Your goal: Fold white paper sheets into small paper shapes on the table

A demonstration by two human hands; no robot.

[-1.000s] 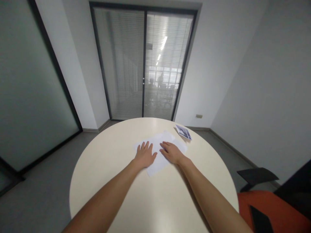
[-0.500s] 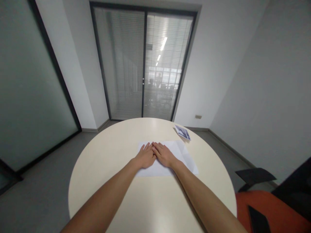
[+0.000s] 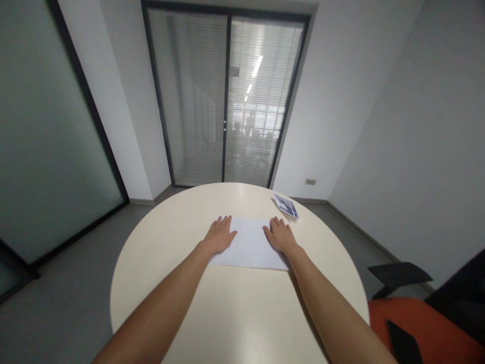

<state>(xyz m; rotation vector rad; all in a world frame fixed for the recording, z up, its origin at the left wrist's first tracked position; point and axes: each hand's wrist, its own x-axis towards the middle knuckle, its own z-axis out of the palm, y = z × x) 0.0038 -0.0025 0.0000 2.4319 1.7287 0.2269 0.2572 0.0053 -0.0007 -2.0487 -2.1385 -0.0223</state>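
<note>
A white sheet of paper (image 3: pixel 250 245) lies flat on the round cream table (image 3: pixel 162 237), in front of me. My left hand (image 3: pixel 220 235) rests palm down over its left edge, fingers stretched forward and thumb pointing inward. On the opposite side, my right hand (image 3: pixel 280 235) lies palm down across the right edge, its fingers spread and its thumb turned toward the middle. The bare middle of the sheet shows between the two hands. Parts of both side edges are hidden under the hands and forearms.
Near the table's far right edge sits a small bent card or leaflet (image 3: pixel 286 206) with a printed picture. An orange chair with black armrests (image 3: pixel 424 323) stands at the right. Glass doors with blinds (image 3: pixel 246 101) are beyond the table.
My hands have slid apart from the middle of the paper, the left one to the left and the right one to the right, ending at its side edges.
</note>
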